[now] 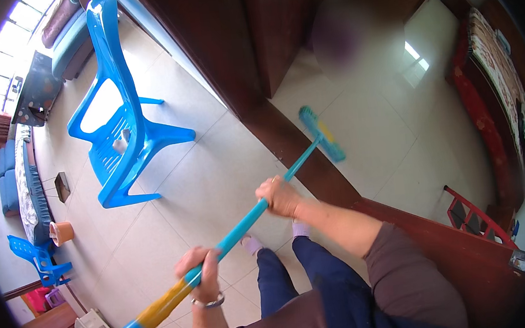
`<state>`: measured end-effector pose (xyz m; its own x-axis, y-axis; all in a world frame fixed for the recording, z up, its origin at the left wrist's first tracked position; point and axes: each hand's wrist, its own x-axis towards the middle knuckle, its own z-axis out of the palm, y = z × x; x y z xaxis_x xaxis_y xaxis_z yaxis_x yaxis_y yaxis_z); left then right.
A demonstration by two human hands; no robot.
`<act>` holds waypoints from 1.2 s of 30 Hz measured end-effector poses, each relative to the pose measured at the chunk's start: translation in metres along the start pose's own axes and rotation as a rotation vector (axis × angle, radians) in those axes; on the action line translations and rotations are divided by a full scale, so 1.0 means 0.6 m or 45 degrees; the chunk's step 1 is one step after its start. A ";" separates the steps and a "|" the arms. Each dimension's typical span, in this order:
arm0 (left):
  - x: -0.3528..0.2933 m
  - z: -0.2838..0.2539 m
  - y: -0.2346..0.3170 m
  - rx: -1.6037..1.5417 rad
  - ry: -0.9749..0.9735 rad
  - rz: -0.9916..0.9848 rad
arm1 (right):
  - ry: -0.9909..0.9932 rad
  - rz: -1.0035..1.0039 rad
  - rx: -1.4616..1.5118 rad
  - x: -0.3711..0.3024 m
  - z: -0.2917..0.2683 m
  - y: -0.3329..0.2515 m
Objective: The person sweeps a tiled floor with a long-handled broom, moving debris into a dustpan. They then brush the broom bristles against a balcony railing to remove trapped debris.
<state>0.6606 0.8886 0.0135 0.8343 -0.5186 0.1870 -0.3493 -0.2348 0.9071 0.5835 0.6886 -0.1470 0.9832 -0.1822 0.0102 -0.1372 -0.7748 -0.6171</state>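
A long teal mop handle slants across the view, with a yellow band and a blue end near me. My left hand, with a bracelet at the wrist, is wrapped round its upper part. Farther down the shaft, my right hand is closed round it too. The wide teal and yellow mop head rests on the tiled floor just past a dark threshold strip. Whether its face is sponge or bristle is too small to tell.
A blue plastic armchair stands left of the doorway, a small pale item on its seat. Dark red door woodwork rises ahead. A bed and a red folding frame are right; an orange bucket and another blue chair are far left.
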 end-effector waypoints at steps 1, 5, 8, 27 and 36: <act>-0.004 0.023 -0.025 0.012 -0.034 -0.096 | -0.006 0.026 -0.082 0.008 0.007 0.037; -0.016 0.114 -0.104 -0.148 -0.070 -0.307 | -0.019 0.016 -0.149 0.047 0.035 0.161; -0.026 0.106 -0.138 -0.168 0.057 -0.453 | -0.165 -0.047 -0.173 0.072 0.079 0.165; -0.099 -0.195 0.001 -0.064 -0.081 -0.004 | 0.136 -0.117 0.169 -0.040 0.101 -0.188; -0.138 -0.009 -0.144 -0.297 -0.477 -0.115 | 0.268 0.208 -0.036 -0.198 0.203 0.033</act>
<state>0.6241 0.9560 -0.0783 0.6299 -0.7767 -0.0076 -0.1405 -0.1236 0.9823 0.4785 0.7690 -0.2562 0.9013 -0.4261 0.0774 -0.2986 -0.7409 -0.6016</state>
